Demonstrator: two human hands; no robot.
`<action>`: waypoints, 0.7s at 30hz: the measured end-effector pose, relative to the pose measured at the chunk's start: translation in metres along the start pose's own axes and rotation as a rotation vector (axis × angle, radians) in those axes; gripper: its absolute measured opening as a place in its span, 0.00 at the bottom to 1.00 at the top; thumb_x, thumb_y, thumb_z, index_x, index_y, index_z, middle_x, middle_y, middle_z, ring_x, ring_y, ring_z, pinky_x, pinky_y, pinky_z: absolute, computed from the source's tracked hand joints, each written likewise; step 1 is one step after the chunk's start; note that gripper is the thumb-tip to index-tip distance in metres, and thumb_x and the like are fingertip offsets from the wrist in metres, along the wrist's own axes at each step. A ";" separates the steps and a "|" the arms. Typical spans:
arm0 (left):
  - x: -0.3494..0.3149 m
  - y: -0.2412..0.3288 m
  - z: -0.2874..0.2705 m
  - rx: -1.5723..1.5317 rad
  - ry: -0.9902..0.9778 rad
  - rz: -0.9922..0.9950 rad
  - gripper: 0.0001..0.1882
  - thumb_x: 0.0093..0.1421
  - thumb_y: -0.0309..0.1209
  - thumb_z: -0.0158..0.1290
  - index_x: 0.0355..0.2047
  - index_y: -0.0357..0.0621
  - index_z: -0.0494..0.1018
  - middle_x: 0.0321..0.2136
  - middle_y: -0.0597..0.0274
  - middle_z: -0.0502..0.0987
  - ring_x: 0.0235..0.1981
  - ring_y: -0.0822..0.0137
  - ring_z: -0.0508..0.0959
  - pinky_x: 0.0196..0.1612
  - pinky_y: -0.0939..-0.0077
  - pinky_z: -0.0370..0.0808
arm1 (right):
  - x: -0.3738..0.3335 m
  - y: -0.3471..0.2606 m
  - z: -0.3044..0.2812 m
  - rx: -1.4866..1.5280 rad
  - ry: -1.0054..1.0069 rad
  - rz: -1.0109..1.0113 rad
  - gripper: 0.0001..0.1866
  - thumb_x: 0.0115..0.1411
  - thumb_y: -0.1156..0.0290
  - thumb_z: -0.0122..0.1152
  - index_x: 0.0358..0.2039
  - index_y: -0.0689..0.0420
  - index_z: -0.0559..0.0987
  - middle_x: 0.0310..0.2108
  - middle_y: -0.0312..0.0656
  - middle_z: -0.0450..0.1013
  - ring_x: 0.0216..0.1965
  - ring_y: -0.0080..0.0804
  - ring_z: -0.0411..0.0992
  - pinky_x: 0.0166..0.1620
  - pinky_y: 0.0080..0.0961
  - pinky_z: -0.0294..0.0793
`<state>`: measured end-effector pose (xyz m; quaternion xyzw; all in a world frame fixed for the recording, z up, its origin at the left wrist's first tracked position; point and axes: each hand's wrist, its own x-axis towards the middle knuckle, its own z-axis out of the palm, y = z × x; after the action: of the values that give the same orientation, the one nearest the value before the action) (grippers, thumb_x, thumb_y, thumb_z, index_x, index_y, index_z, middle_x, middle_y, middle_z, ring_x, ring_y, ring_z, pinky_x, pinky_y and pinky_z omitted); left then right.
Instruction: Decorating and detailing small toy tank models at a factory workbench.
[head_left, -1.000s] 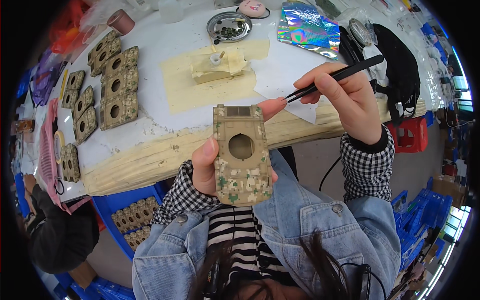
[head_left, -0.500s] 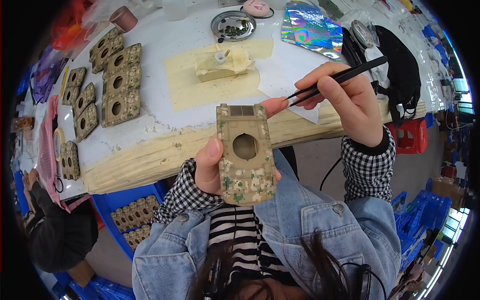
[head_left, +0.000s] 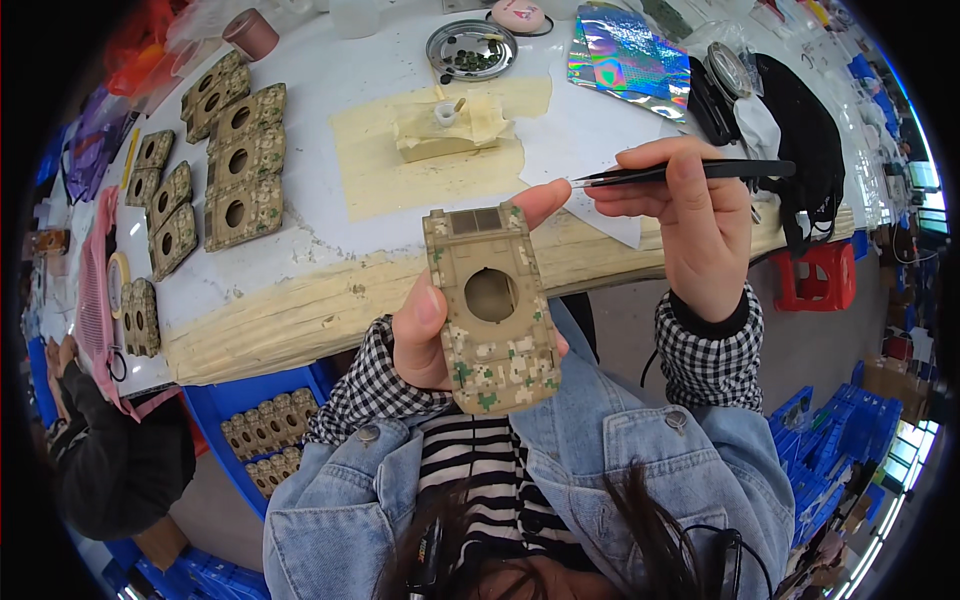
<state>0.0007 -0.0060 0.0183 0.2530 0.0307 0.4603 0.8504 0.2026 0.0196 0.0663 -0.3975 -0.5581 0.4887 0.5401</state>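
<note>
My left hand is closed around a toy tank hull in tan and green pixel camouflage, with a round hole in its top. The left index fingertip sticks out past the hull's far right corner. Pinched in my right hand is a pair of black tweezers, lying nearly level. Their tips are at the left index fingertip; anything tiny between them is too small to make out.
Several similar hulls stand on the table's left side, more in a blue crate below. A small cup sits on a taped block. Behind it lies a round metal dish with small dark pieces. At left is another person's sleeve.
My right hand has turned, bringing the tweezers from slanted to nearly level, tips still by the left index finger. The hull has tilted slightly in my left hand.
</note>
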 end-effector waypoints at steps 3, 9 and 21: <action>0.001 0.005 0.004 0.117 0.030 -0.050 0.55 0.50 0.56 0.55 0.63 0.32 0.39 0.65 0.45 0.40 0.44 0.58 0.76 0.41 0.64 0.79 | -0.004 0.002 0.008 0.018 0.050 0.008 0.20 0.67 0.62 0.43 0.36 0.68 0.73 0.31 0.49 0.75 0.33 0.34 0.77 0.39 0.24 0.79; 0.000 0.009 0.013 0.183 0.089 -0.092 0.61 0.44 0.58 0.60 0.63 0.31 0.39 0.65 0.48 0.41 0.39 0.58 0.78 0.39 0.65 0.79 | -0.004 0.004 0.008 0.053 0.056 0.055 0.20 0.67 0.61 0.42 0.36 0.68 0.73 0.31 0.49 0.75 0.33 0.34 0.78 0.38 0.23 0.79; -0.001 0.011 0.014 0.221 0.114 -0.092 0.62 0.43 0.60 0.59 0.62 0.30 0.40 0.65 0.48 0.42 0.39 0.59 0.78 0.39 0.65 0.79 | -0.002 0.005 0.011 0.050 0.045 0.063 0.21 0.67 0.60 0.42 0.36 0.68 0.73 0.30 0.49 0.75 0.33 0.35 0.78 0.38 0.23 0.79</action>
<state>-0.0045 -0.0073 0.0359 0.3169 0.1412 0.4283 0.8344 0.1914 0.0175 0.0612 -0.4123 -0.5205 0.5102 0.5466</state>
